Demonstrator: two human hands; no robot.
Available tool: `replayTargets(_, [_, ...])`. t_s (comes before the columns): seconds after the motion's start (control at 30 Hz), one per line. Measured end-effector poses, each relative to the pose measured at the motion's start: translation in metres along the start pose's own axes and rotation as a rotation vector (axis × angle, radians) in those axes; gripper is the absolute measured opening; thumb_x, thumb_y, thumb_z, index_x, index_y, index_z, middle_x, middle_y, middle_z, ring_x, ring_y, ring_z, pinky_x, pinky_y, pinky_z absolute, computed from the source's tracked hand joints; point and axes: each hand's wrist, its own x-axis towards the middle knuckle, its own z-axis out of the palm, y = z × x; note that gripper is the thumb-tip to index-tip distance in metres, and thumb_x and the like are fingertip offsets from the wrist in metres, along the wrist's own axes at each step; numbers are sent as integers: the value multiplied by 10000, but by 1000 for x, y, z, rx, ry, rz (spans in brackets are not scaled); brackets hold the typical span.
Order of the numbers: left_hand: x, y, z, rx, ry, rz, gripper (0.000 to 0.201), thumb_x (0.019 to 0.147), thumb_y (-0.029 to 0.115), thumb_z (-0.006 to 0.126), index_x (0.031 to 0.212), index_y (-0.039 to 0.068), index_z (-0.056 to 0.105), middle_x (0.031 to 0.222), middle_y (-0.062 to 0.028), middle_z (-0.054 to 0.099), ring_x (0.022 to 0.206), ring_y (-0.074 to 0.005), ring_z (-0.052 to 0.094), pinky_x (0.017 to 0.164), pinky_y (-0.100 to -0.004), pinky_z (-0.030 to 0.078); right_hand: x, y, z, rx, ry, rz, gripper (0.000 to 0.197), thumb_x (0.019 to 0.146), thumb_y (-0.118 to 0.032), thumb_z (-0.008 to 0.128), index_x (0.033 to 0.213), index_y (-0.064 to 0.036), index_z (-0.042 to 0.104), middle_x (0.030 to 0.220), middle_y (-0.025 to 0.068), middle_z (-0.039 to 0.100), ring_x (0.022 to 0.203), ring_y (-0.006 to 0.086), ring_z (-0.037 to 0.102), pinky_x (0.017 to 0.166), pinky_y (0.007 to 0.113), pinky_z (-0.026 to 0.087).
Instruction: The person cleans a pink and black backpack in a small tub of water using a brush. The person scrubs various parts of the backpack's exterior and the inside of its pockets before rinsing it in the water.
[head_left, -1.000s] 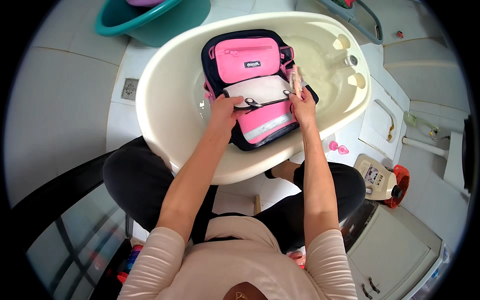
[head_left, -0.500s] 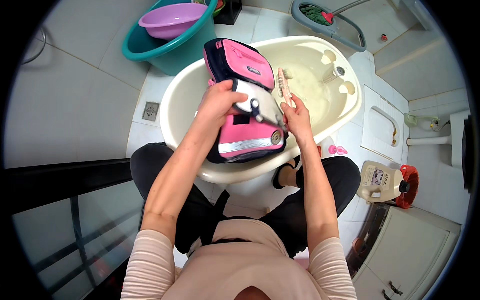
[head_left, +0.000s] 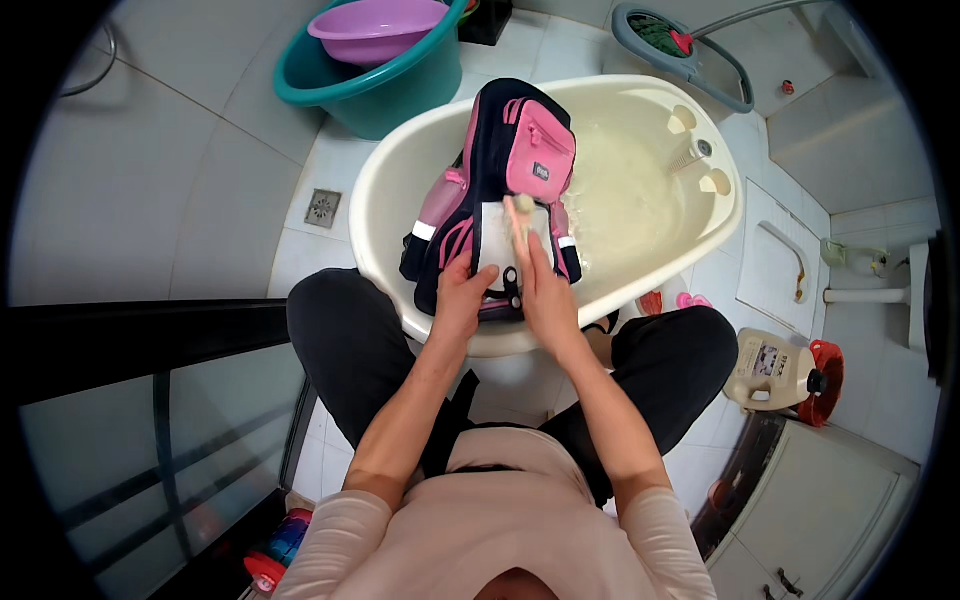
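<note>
A pink and navy backpack (head_left: 543, 150) leans across the near left part of a white baby bathtub (head_left: 375, 215). Its pale grey flap (head_left: 493, 235) lies toward me, with a dark clasp near its lower edge. My left hand (head_left: 463, 300) grips the backpack at the flap's lower left, thumb on top and the other fingers partly hidden. In my right hand (head_left: 550, 305) is a pale pink scrub brush (head_left: 517, 222), laid against the flap, its handle mostly covered by my fingers.
Cloudy water (head_left: 635, 185) fills the tub's right side. Behind stand a teal tub (head_left: 375, 105) holding a purple basin (head_left: 380, 32) and a grey mop bucket (head_left: 655, 45). To the right are a squat toilet (head_left: 775, 250), a beige jug (head_left: 765, 370) and a red bin (head_left: 828, 385).
The backpack has turned more upright, its side pocket now showing. Both hands came nearer me and closer together. The brush moved from over the water onto the flap.
</note>
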Motion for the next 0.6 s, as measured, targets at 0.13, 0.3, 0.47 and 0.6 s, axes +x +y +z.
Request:
replayTargets(0.13, [9, 6, -5, 42, 35, -41, 220, 752, -22, 510, 969, 1, 540, 863, -57, 588, 739, -101, 557, 616, -212, 449, -12, -9, 27, -132, 55, -29, 442, 859, -232, 361, 1277, -133, 257, 598, 217, 544, 564, 386, 538, 495, 464, 406])
replayTargets(0.3, [15, 2, -7, 62, 18, -109, 246, 738, -33, 502, 969, 44, 540, 830, -24, 594, 645, -62, 550, 487, -165, 417, -14, -8, 29, -207, 16, -75, 429, 860, -261, 355, 1265, -141, 283, 573, 188, 552, 509, 347, 547, 467, 457, 408])
replayTargets(0.47, [26, 8, -11, -40, -17, -134, 290, 746, -62, 470, 1010, 47, 517, 857, -43, 591, 685, -116, 579, 564, -222, 487, 36, -7, 34, -206, 2, -116, 432, 861, -289, 344, 1266, -151, 285, 589, 194, 562, 514, 350, 554, 488, 464, 423])
replayTargets(0.6, [24, -6, -22, 54, 49, -121, 326, 743, -74, 474, 1042, 55, 489, 859, -32, 584, 647, -85, 567, 462, -157, 426, 4, -6, 36, -305, -96, -145, 453, 858, -299, 341, 1282, -162, 259, 581, 191, 560, 522, 336, 566, 484, 457, 432])
